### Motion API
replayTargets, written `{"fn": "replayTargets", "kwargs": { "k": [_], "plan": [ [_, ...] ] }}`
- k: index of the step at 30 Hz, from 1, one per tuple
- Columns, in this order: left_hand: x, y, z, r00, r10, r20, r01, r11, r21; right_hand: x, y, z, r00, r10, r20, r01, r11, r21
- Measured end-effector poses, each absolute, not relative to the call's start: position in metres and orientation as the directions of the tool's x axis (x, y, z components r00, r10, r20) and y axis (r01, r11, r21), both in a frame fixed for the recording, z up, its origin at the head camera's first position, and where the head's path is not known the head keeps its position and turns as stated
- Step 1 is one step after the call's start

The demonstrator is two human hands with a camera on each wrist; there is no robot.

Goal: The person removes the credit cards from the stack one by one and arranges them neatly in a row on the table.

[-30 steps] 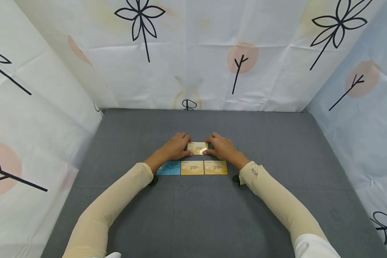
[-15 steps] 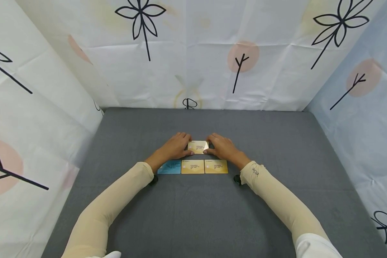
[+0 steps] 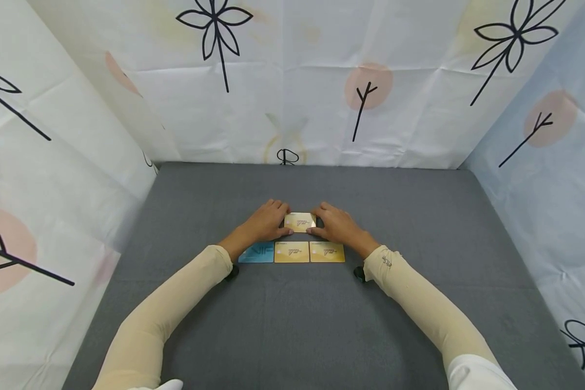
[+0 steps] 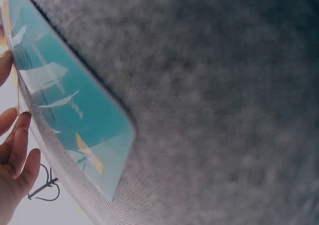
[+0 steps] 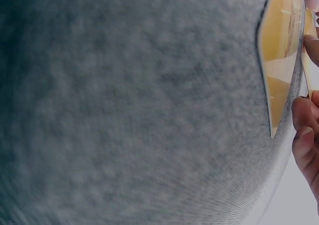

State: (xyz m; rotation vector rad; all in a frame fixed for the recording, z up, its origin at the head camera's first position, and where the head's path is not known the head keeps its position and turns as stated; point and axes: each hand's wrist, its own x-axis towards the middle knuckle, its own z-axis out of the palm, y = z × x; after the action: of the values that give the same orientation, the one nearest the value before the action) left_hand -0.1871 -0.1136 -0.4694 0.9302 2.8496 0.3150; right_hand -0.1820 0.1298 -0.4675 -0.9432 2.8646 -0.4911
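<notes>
A gold plastic card [image 3: 299,222] is held between both hands, its printed face toward the head camera. My left hand [image 3: 268,220] grips its left edge, thumb at the near corner and fingers at the far one. On the opposite edge, my right hand [image 3: 336,223] grips it the same way. Just nearer to me lies a row of cards: a blue card [image 3: 257,252] with large lettering, partly behind the left wrist, then a yellow card [image 3: 291,252] and another yellow card [image 3: 327,252]. The blue one looms large in the left wrist view, beside the left fingers [image 4: 20,145].
A grey cloth-covered table [image 3: 292,319] bears the cards. White patterned fabric [image 3: 312,108] stands along its back, left and right sides. Both forearms, in cream sleeves, reach in from the near side.
The held card's far edge has lifted slightly and the glare on it has shifted. Both hands stay at about the same place, and the row of cards lies as before.
</notes>
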Motion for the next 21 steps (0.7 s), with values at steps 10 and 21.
{"fn": "replayTargets", "kwargs": {
  "k": [10,21],
  "plan": [
    [-0.1876,-0.1131,-0.4701,-0.805,0.591,-0.062,0.562,0.791,0.241,-0.1817,0.1306,-0.4671,-0.807,-0.59,-0.005,-0.559,0.767,-0.317],
    [-0.1868,-0.1145,-0.4699,-0.787,0.616,-0.026,0.598,0.773,0.213,-0.1821,0.1295,-0.4664,-0.806,-0.592,-0.007,-0.559,0.766,-0.318]
  ]
}}
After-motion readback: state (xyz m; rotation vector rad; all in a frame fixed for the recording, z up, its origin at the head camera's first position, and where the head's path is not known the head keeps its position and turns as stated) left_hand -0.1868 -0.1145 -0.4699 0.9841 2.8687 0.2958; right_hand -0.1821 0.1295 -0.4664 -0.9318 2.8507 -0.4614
